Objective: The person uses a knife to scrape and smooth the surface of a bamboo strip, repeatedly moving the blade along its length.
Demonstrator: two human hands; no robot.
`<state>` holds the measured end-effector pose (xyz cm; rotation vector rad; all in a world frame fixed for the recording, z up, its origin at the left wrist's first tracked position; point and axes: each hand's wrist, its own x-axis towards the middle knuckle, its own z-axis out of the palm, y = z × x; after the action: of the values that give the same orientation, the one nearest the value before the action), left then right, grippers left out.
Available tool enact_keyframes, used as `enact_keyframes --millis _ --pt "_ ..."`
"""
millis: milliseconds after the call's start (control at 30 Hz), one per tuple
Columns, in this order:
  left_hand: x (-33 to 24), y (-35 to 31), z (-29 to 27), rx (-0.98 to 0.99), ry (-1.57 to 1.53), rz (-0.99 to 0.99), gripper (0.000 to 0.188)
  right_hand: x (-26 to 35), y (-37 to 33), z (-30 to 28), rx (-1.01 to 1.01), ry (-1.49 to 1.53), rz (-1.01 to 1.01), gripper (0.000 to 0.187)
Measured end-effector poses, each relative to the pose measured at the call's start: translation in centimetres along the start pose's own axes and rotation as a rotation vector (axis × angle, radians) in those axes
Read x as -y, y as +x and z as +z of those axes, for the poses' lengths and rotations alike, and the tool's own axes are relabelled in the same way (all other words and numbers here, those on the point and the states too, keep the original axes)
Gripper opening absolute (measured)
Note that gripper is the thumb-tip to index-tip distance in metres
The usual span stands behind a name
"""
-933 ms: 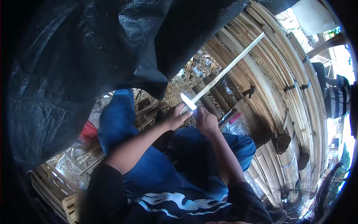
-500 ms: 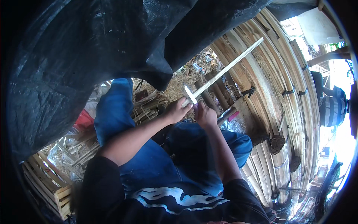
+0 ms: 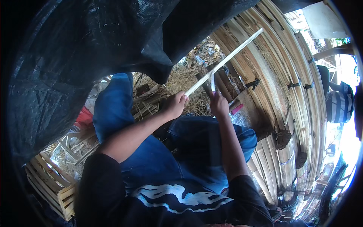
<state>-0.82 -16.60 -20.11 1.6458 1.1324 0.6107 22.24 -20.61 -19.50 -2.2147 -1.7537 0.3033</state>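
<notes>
My left hand (image 3: 176,104) is closed around the near end of a long pale wooden strip (image 3: 230,56), which slants up and away to the right. In my right hand (image 3: 219,104) is a knife (image 3: 212,83), its handle mostly hidden by the fingers. The blade points away from me and meets the strip's near side, a short way beyond my left hand. Wood shavings (image 3: 180,81) lie on the ground below the strip.
Black plastic sheeting (image 3: 75,56) hangs at the left and far side. Long bundled wooden slats (image 3: 272,72) run along the right. A slatted wooden crate (image 3: 65,196) stands at the lower left. Short dark beams (image 3: 222,85) and a pink object (image 3: 237,109) lie beyond my right knee.
The knife has moved away from my left hand, farther along the strip, and its blade has turned to point away from me. My left hand has shifted slightly left and nearer.
</notes>
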Motion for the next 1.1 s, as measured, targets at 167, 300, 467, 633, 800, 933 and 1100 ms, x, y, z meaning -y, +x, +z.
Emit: enact_keyframes --millis 167,300,467,633,800,933,1100 --pt "-1.7 -0.9 -1.8 -0.006 -0.051 -0.018 0.024 3.2 -1.4 -0.9 0.025 0.003 -0.051 0.03" --pt "-1.3 -0.4 -1.5 0.007 -0.025 -0.04 0.022 5.3 -2.1 0.3 0.157 -0.017 -0.372 0.027" --pt "-0.5 -0.2 -0.8 0.016 0.057 -0.029 0.021 4.9 -1.3 -0.5 0.076 -0.036 -0.259 0.029" --pt "-0.3 0.2 -0.5 0.037 0.094 -0.045 0.021 4.8 -1.7 0.1 0.072 -0.051 -0.257 0.028" --pt "0.5 0.4 -0.2 0.039 0.006 -0.034 0.02 5.1 -1.2 0.1 0.096 -0.061 -0.213 0.027" --pt "-0.4 -0.5 -0.1 -0.016 0.08 0.039 0.021 4.9 -2.0 -0.4 0.08 -0.057 -0.233 0.029" --pt "1.2 -0.9 0.4 -0.029 0.041 0.016 0.021 4.9 -2.2 0.9 0.08 -0.059 -0.263 0.03"
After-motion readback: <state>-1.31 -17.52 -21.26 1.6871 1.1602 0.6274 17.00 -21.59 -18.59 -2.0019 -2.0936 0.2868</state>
